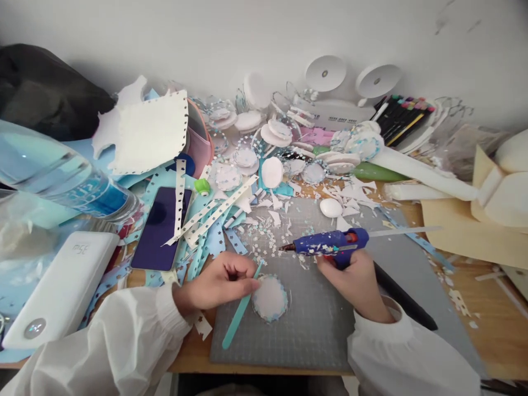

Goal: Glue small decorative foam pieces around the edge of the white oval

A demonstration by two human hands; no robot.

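My left hand [223, 281] pinches the upper part of a teal tweezer-like stick [237, 324], its tip pointing up and away. Just right of that hand a white disc [270, 298] edged with small blue pieces lies flat on the grey cutting mat [313, 335]. My right hand [357, 280] grips the handle of a blue glue gun [330, 245], whose nozzle points left above the scattered bits. Small paper pieces stick to the gun's body, and a clear glue stick comes out of its back end.
A phone [160, 228], a white power bank [61, 291] and a water bottle [66, 176] lie at left among punched paper strips. Piled decorated discs [276, 132], markers [406, 118] and a white tube [424, 170] stretch along the back. Tan paper [466, 236] is at right.
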